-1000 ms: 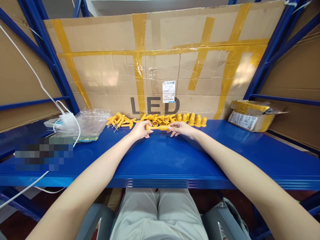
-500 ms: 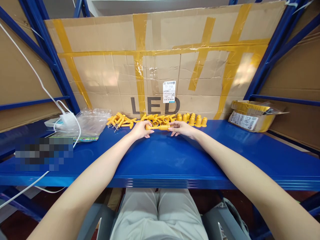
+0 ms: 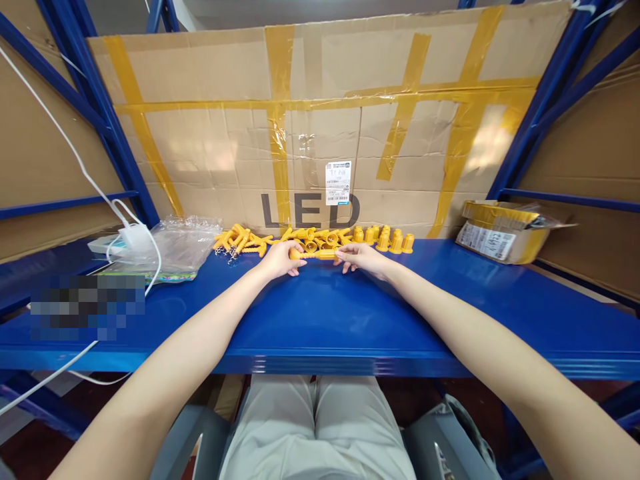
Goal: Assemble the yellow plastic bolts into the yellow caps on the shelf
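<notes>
A slim yellow plastic piece (image 3: 320, 255) lies level between my two hands, above the blue tabletop (image 3: 340, 313). My left hand (image 3: 283, 260) pinches its rounded left end. At its right end, the fingers of my right hand (image 3: 356, 257) are closed on it. Just behind my hands is a heap of yellow cup-shaped parts (image 3: 327, 237). Yellow pieces with small metal chains (image 3: 240, 241) lie to the left of the heap. Several yellow caps (image 3: 396, 241) stand upright to the right.
Clear plastic bags (image 3: 183, 243) and a white adapter with cables (image 3: 135, 239) lie at the left. An opened cardboard box (image 3: 500, 233) sits at the right. A taped cardboard panel (image 3: 225, 147) stands behind, between blue metal posts.
My right hand has shifted very slightly left along the yellow piece. My left hand keeps nearly the same place and grip.
</notes>
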### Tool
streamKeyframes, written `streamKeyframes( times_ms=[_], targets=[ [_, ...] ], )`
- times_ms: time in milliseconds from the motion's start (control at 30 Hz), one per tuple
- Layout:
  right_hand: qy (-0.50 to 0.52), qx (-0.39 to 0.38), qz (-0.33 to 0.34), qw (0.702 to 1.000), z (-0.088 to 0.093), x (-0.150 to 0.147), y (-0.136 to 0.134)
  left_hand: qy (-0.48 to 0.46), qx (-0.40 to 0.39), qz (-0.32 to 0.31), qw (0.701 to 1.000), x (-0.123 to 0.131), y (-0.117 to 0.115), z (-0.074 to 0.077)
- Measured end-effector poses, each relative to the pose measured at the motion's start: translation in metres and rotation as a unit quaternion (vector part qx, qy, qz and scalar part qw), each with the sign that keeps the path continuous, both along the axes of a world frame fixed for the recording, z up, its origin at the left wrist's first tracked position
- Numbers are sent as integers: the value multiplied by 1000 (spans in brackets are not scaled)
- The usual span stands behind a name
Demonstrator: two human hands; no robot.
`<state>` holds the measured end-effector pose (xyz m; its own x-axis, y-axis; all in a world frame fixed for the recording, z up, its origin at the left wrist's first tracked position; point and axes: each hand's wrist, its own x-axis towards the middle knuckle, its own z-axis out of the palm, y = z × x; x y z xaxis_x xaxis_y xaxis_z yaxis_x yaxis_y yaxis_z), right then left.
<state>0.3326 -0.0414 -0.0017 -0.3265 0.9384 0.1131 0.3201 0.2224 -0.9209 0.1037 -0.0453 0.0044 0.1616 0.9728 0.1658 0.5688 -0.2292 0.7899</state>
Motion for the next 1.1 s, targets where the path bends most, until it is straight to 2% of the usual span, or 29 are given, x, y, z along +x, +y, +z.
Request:
streamKeyframes(
  times_ms=[367,667,1100],
  targets=[
    [17,29,9,999,-7,-1,6,-3,-11,-1,1000,-1,4,-1],
    [-2,51,49,997,-13,1,7,48,10,7,999,2,-3,-1],
    [40,-71,-21,996,-8,-7,7,24,16,-9,1000,2,3,-6]
  ],
)
